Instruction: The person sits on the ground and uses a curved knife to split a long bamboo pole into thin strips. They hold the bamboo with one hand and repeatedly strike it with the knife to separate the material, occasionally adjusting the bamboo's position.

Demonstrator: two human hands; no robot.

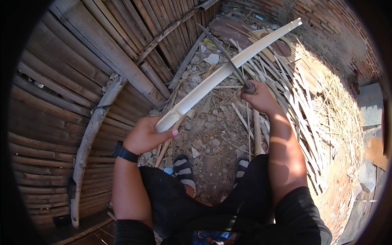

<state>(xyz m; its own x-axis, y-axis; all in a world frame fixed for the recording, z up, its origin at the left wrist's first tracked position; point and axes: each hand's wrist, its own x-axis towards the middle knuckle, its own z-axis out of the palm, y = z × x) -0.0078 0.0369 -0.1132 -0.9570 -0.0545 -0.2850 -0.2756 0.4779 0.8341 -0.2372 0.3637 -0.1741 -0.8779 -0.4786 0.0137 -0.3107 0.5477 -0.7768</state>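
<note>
The left hand (145, 132) pinches the near end of a split bamboo strip (222, 75), thumb laid across the top and the fingers mostly hidden underneath. From that grip the strip runs away up and to the right, its far end well beyond both hands. The right hand (261, 98) is closed around the handle of a long knife (222, 51), held to the right of the strip at about mid-length. The blade points forward and to the left, crossing the strip in view; whether the edge touches it cannot be told.

The strip is long, narrow and pale cream, with its hollow side showing like a shallow trough. A ridged joint sits just past the left thumb, and the far end is notched. The blade is dark and slim.

Closest to the body are black shorts (171, 200) and dark sandals (184, 169) on ground littered with broken stones (204, 143) and dry scraps. A stick (257, 128) stands out just below the right hand. A wall of bamboo slats (53, 110) closes in the left side, near the left hand, with a bent pole (92, 147) against it. To the right, a loose heap of split strips (300, 118) covers the ground beyond the right forearm. Farthest off is a brick wall (326, 16).
</note>
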